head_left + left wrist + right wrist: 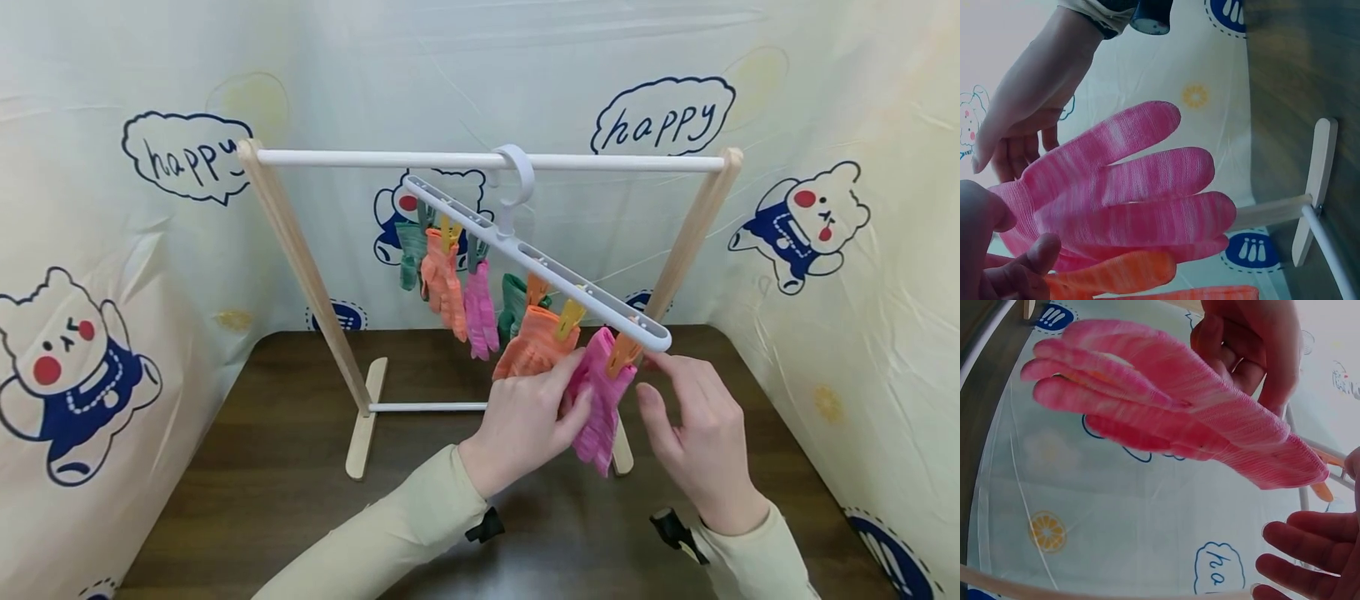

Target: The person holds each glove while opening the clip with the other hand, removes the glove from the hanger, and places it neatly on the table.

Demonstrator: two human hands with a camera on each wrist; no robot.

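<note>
On hanger (507,243), in orange peg (622,357): pink glove (602,421), left hand (521,421) touching.

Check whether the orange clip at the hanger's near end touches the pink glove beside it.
Touching. The head view shows it: the orange clip is clamped over the top edge of the pink glove, which hangs from it.

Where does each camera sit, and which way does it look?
On the head: looks forward and down at the rack and hanger; left grip, right grip, sleeves show.
On left wrist: faces the nearest pink glove; both grips and one sleeve show.
On right wrist: faces that glove too; both grips show.
Both wrist views share that glove.
</note>
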